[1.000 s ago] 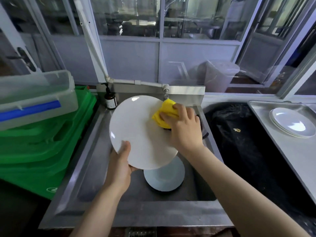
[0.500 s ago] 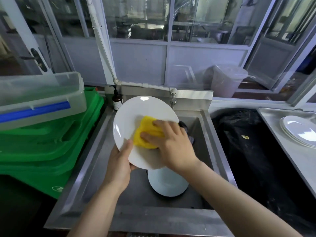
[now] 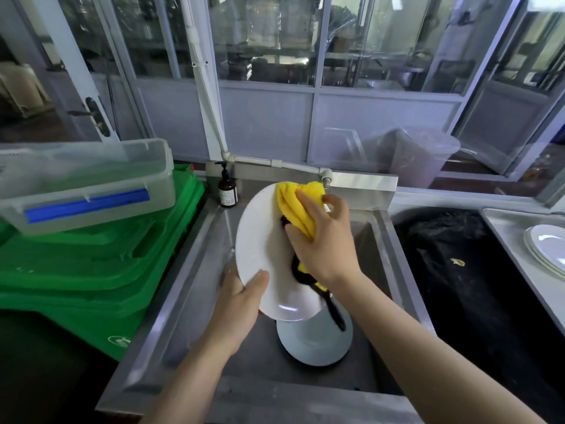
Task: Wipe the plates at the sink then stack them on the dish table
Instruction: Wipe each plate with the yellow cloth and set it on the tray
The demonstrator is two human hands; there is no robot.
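My left hand [image 3: 238, 304] grips the lower left rim of a white plate [image 3: 260, 249], held tilted over the steel sink [image 3: 195, 289]. My right hand [image 3: 324, 243] presses a yellow cloth [image 3: 298, 209] with a black edge against the plate's upper right part. Another white plate [image 3: 315, 344] lies on the sink bottom, partly hidden behind the held plate. At the far right, a stack of white plates [image 3: 547, 246] rests on the steel dish table [image 3: 513, 237].
A brown pump bottle [image 3: 227, 191] stands at the sink's back left corner. Green bins [image 3: 91, 264] with a clear lidded box [image 3: 82, 185] on top fill the left. A black-lined bin [image 3: 477, 270] sits between sink and dish table. A tap [image 3: 326, 179] is above the sink.
My right hand slid the cloth from the plate's right edge to its middle, then up to the upper right. The plate is tilted more edge-on now. The camera view shifted downward.
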